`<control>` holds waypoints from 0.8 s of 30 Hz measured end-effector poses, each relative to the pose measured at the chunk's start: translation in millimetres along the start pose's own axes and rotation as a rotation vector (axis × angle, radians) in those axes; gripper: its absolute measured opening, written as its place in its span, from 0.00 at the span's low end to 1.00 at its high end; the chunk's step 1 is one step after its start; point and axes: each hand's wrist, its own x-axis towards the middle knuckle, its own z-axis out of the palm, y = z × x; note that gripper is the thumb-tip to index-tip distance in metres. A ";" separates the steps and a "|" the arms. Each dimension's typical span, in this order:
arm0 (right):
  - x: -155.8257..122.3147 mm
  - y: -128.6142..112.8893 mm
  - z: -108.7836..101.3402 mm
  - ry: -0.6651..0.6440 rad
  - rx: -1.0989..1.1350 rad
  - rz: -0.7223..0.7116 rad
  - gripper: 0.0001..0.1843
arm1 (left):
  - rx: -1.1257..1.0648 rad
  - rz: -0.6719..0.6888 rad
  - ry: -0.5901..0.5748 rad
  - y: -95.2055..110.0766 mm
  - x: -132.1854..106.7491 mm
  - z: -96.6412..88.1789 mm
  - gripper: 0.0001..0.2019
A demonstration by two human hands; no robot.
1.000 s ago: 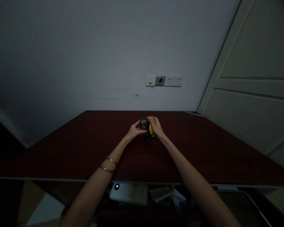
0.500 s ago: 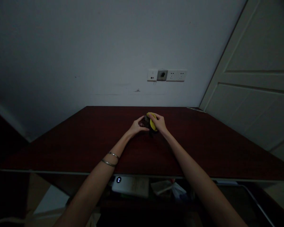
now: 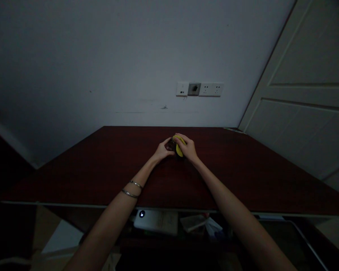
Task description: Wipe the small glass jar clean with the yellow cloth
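Over the middle of the dark red table [image 3: 169,180], my two hands meet around a small object. My left hand [image 3: 160,152] curls its thumb and fingers round a dark, partly shiny item [image 3: 170,145], too dim to name. My right hand [image 3: 190,149] grips a yellow curved piece [image 3: 179,150] pressed against the right side of that dark item. Whether the yellow piece is a lid, a sponge or a cloth, I cannot tell. The fingers hide much of both things. Two silvery bangles [image 3: 130,193] circle my left forearm.
Behind the table stands a pale wall with a row of sockets [image 3: 200,89]. A white panelled door [image 3: 307,94] is at the right. Below the table's front edge, an open shelf or drawer holds a white device [image 3: 156,223] and plastic-wrapped items [image 3: 193,223].
My right hand and the yellow piece have shifted slightly left, and the yellow piece has turned a little. My left hand stays nearly in place around the dark item.
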 end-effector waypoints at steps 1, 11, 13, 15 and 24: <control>1.2 3.0 -0.7 0.011 0.006 0.056 0.18 | 0.017 0.004 -0.022 -1.0 0.2 -0.3 0.44; -4.0 -3.0 -0.1 -0.120 -0.195 -0.112 0.16 | 0.152 0.090 -0.085 -9.8 4.4 -6.1 0.41; -5.5 -7.1 -0.6 -0.194 -0.234 -0.187 0.15 | 0.162 0.121 -0.104 -9.0 3.9 -7.2 0.40; -5.3 -7.7 -1.3 -0.208 -0.249 -0.206 0.15 | 0.173 0.145 -0.110 -7.6 2.9 -7.3 0.39; -1.5 -1.8 -1.6 -0.076 -0.243 -0.059 0.15 | 0.190 0.122 -0.122 -4.2 0.3 -1.8 0.42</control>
